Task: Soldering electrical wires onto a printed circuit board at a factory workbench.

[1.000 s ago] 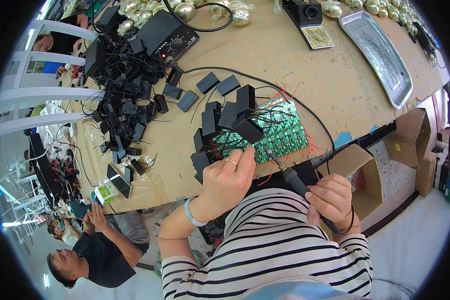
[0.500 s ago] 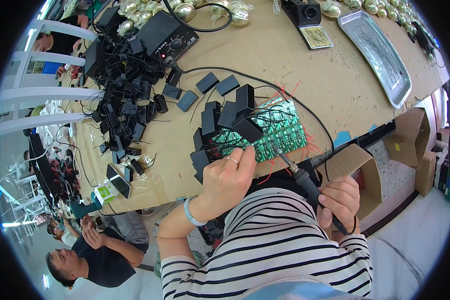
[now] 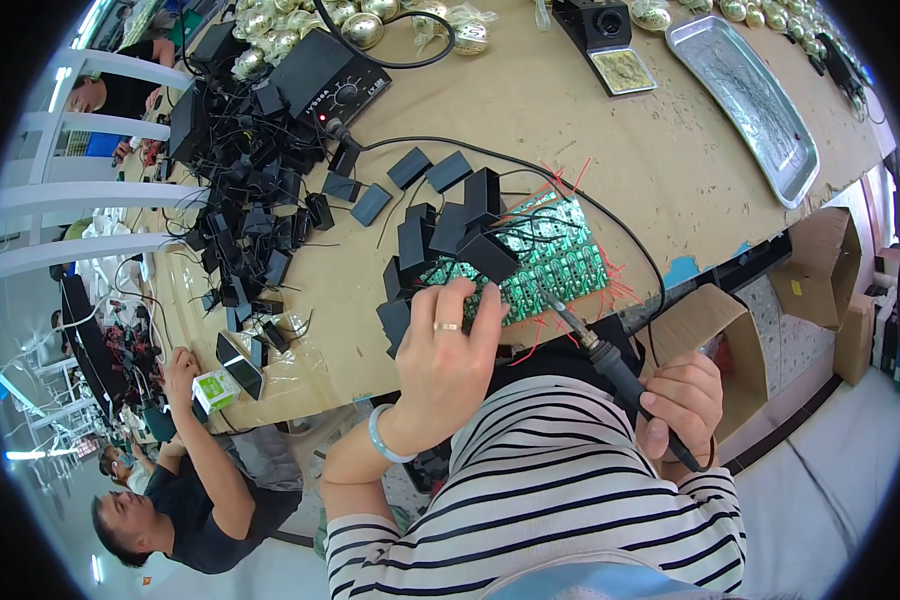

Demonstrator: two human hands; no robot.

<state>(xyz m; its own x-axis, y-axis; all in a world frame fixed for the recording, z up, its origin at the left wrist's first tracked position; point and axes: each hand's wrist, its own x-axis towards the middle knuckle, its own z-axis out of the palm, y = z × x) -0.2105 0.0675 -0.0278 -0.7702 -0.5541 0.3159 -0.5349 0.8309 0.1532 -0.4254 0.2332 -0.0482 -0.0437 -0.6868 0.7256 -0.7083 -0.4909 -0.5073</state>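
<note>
My right hand is closed around the dark handle of a soldering iron. Its metal tip points up and left, at the near part of a green circuit board panel. Over the panel's near left edge is my left hand, a ring on one finger. Its thumb and fingers are bent and apart, with nothing visible between them; the fingertips reach beside the black boxes. Several small black boxes with thin black wires sit on and beside the panel's left side. Thin red wires stick out around its edges.
A big heap of wired black boxes lies left, beside a soldering station whose cable arcs behind the panel. A holder with a sponge and a metal tray lie far right. Cardboard boxes stand below the table; another person sits left.
My left hand has shifted slightly left and its pinched fingers have spread. The iron stays almost still. The person at the left has stretched an arm up toward the table.
</note>
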